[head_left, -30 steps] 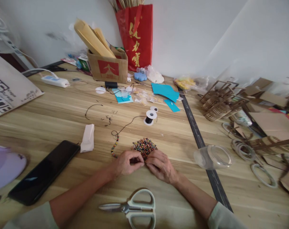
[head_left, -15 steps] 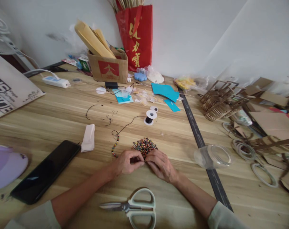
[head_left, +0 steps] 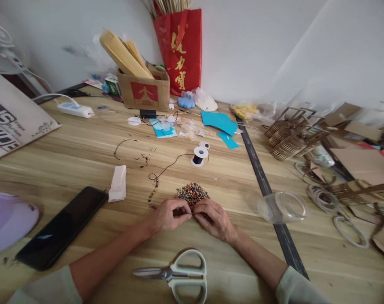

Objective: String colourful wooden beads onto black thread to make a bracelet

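Both hands rest on the wooden table just in front of a heap of small coloured beads [head_left: 192, 194]. My left hand [head_left: 168, 214] is closed in a pinch, fingertips meeting those of my right hand [head_left: 212, 218], which is also pinched. What they hold is too small to make out. A short strand of strung beads [head_left: 153, 194] curves left of my left hand, on a black cord that runs up to a white spool of black thread [head_left: 198, 156].
Scissors [head_left: 175, 274] lie near the front edge. A black phone [head_left: 62, 228] and folded tissue [head_left: 118, 183] lie left; a clear plastic jar [head_left: 282, 207] lies on its side right. Cardboard box [head_left: 144, 90], red bag [head_left: 179, 46] and wooden cut-outs [head_left: 293, 135] crowd the back.
Hardly anything has changed. The hands stay pinched together by the beads; the view has shifted very slightly.
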`<state>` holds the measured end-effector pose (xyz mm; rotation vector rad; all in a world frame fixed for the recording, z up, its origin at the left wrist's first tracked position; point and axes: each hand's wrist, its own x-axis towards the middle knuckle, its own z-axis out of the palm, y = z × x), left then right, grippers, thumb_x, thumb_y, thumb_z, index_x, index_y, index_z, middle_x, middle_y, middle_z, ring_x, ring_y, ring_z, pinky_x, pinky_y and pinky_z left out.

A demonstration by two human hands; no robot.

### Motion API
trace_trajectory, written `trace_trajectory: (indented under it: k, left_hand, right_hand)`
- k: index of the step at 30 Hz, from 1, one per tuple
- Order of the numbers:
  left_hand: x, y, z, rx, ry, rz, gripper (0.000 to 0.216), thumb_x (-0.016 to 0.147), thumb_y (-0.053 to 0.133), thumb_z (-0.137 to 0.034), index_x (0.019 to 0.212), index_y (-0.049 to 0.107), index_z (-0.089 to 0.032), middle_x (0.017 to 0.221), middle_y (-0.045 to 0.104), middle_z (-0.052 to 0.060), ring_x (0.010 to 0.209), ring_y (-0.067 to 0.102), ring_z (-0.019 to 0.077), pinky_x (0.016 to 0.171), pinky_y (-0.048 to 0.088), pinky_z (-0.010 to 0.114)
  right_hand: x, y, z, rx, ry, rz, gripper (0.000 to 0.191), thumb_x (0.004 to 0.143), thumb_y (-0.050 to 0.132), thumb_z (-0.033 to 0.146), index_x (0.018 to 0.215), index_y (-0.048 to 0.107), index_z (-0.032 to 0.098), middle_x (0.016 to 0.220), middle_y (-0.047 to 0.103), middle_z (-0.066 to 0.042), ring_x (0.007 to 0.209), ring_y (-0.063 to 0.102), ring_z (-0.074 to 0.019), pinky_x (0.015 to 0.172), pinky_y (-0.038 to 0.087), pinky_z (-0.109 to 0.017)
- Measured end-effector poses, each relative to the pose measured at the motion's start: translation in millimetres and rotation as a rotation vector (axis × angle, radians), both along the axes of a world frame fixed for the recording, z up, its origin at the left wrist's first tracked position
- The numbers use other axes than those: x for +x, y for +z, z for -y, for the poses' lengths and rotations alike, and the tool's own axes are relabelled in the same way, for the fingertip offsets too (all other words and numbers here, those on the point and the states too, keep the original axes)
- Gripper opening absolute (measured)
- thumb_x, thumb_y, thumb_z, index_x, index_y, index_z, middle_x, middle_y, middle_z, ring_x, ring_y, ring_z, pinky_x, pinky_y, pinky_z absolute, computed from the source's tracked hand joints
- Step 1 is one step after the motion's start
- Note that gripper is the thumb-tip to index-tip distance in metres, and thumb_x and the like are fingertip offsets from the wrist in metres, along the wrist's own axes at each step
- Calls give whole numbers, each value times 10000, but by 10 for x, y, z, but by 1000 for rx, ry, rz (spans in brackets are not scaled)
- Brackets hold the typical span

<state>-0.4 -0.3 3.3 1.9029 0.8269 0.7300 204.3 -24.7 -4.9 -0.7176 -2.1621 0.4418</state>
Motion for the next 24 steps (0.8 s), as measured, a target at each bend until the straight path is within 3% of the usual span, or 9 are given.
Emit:
trace_trajectory:
  k: [24]
  left_hand:
    - [-4, 2, -8, 21, -16, -15, 97, 763, 554, -173, 691, 610, -139, 604, 575, -11, 537, 472, 90, 531, 384, 183]
  right_hand:
    - [15, -1, 1, 23, -1, 12, 84, 938, 544, 152, 1004, 591, 177, 876, 655, -82, 808, 609, -175, 710, 532, -306]
